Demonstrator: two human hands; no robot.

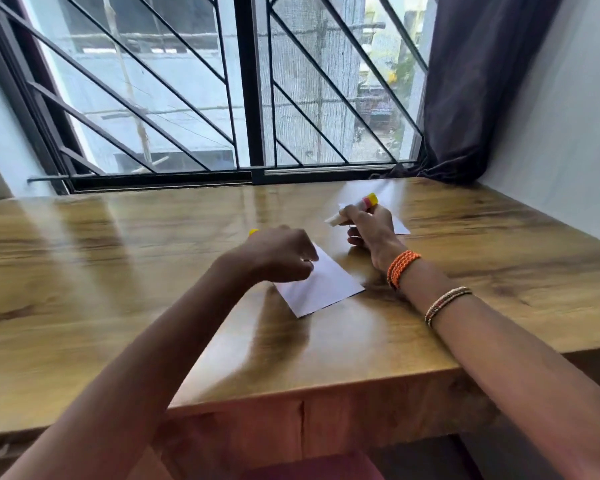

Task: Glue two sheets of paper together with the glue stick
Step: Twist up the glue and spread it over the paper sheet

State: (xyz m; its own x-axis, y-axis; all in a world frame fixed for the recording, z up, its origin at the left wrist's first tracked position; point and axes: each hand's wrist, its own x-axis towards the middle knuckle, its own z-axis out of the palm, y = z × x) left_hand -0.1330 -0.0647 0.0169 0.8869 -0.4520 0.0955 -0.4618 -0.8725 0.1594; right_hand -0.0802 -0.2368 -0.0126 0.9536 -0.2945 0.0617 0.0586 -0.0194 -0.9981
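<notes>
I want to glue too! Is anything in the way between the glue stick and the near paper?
Nothing visible. The right hand holds the glue stick above the near paper; the left hand rests on its far-left part.

Quick count: two sheets of white paper on the table (pixel 465 306), the near sheet (pixel 321 287) around the middle and the far sheet (pixel 397 223) closer to the far right corner. One glue stick (pixel 354 210). One small yellow cap (pixel 253 232), mostly hidden. Two hands, left hand (pixel 281 252) and right hand (pixel 373 232). Two bracelets: orange bracelet (pixel 402 268), beaded bracelet (pixel 445 303).
</notes>
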